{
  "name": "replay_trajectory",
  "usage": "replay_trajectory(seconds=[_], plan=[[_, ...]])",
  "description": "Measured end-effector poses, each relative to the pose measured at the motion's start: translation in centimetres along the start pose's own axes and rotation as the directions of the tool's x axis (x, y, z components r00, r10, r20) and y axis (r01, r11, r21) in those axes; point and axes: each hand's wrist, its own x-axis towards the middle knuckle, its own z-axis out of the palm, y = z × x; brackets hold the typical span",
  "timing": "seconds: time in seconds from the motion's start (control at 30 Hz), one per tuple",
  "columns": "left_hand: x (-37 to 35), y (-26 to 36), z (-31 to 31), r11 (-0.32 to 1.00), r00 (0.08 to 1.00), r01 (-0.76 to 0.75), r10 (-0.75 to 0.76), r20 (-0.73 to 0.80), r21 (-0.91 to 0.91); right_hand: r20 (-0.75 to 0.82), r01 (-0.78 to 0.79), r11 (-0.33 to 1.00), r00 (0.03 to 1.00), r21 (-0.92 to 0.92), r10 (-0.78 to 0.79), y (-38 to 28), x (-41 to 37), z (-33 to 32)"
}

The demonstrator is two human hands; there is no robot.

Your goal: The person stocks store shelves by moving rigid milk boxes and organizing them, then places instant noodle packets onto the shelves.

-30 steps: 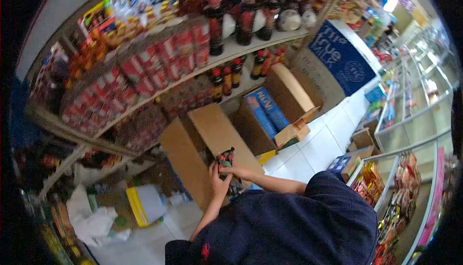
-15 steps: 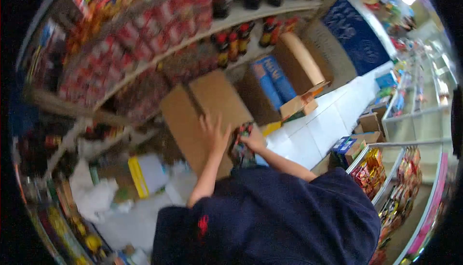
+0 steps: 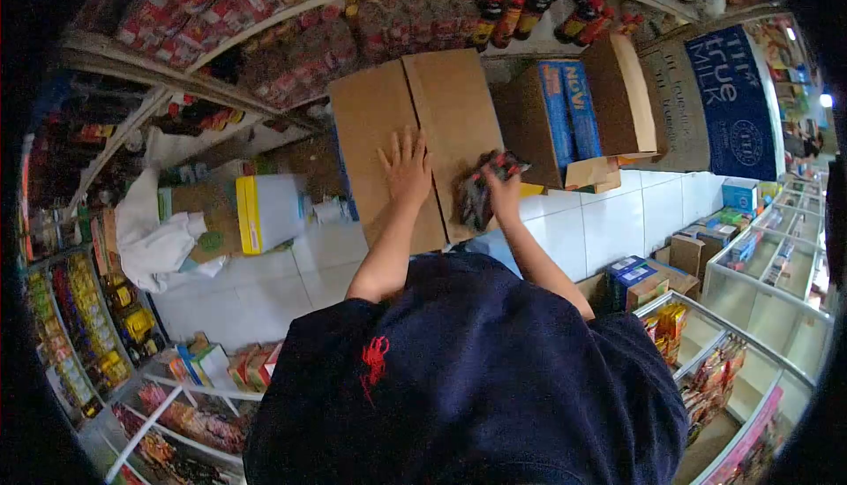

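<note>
A large closed cardboard box (image 3: 366, 123) lies in front of me, a darker tape seam running down its top. My left hand (image 3: 407, 172) rests flat on the box near that seam, fingers spread. At the right part of the box top, my right hand (image 3: 504, 195) grips a crumpled dark cloth (image 3: 476, 198) with red patches. The cloth touches the cardboard, and some of my right fingers are partly hidden in its folds.
Right of the box stands an open carton (image 3: 529, 127) with blue packs inside, then a blue-and-grey milk carton (image 3: 732, 101). Shelves of jars and bottles (image 3: 490, 17) line the back. A white-and-yellow box (image 3: 269, 211) sits left on the tiled floor (image 3: 573, 238). Glass cases (image 3: 750, 308) stand right.
The view has turned and sharpened, and the large box appears straighter and further right. My right hand has shifted with the cloth over the box top; my left hand remains spread on it.
</note>
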Motion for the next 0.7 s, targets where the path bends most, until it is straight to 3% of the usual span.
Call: replay_trajectory(seconds=[0.03,0.07,0.1,0.13,0.17,0.2,0.23,0.3,0.37,0.57,0.6,0.67,0.7], plan=[[0.0,-0.2,0.4,1.000,1.000,0.012,-0.012,0.015,0.006,0.013,-0.015,1.000,1.000,-0.001,0.015,-1.9,0.4,0.5],[0.2,-0.2,0.6,0.999,1.000,0.004,-0.005,0.031,0.035,-0.124,0.192,0.981,0.975,0.033,-0.186,-4.0,0.9,1.0],[0.3,-0.1,0.7,0.998,0.999,-0.007,0.005,0.044,0.064,-0.267,0.395,0.918,0.889,0.038,-0.372,-4.9,1.2,1.4],[0.3,-0.2,0.7,0.998,0.999,-0.003,0.000,0.051,0.067,-0.263,0.389,0.920,0.893,0.040,-0.366,-4.4,1.5,1.3],[0.4,-0.2,0.7,0.999,0.998,0.003,-0.006,0.060,0.039,-0.073,0.461,0.849,0.867,-0.260,-0.493,-3.5,1.9,0.8],[0.3,-0.2,0.6,1.000,0.997,0.010,-0.011,0.071,0.012,0.149,0.536,0.673,0.826,-0.510,-0.544,-2.7,2.0,0.5],[0.2,-0.2,0.8,1.000,0.997,0.010,-0.011,0.077,0.016,0.149,0.532,0.677,0.829,-0.508,-0.539,-2.1,1.1,0.3],[0.3,-0.2,1.1,1.000,0.999,0.010,-0.011,0.049,0.028,0.304,0.596,0.537,0.788,-0.597,-0.536,-0.9,-2.2,-0.3],[0.4,-0.3,1.2,0.999,0.998,0.011,-0.013,0.057,0.051,0.403,0.533,0.569,0.846,-0.626,-0.349,-1.8,-5.8,-1.3],[0.3,-0.1,0.6,0.997,0.999,0.010,-0.014,0.045,0.081,0.390,0.541,0.560,0.841,-0.628,-0.375,-0.1,-5.3,-1.6],[0.4,0.0,0.5,0.998,0.999,0.012,-0.015,0.041,0.069,0.366,0.529,0.606,0.849,-0.594,-0.382,-1.2,-3.6,-1.1],[0.5,-0.2,0.6,0.999,0.999,0.005,-0.007,0.033,0.052,0.265,0.554,0.547,0.813,-0.628,-0.519,-1.4,1.1,-0.1],[0.4,-0.2,0.7,0.999,1.000,0.005,-0.006,0.020,0.031,0.184,0.519,0.623,0.833,-0.586,-0.521,-1.7,3.7,0.5]])
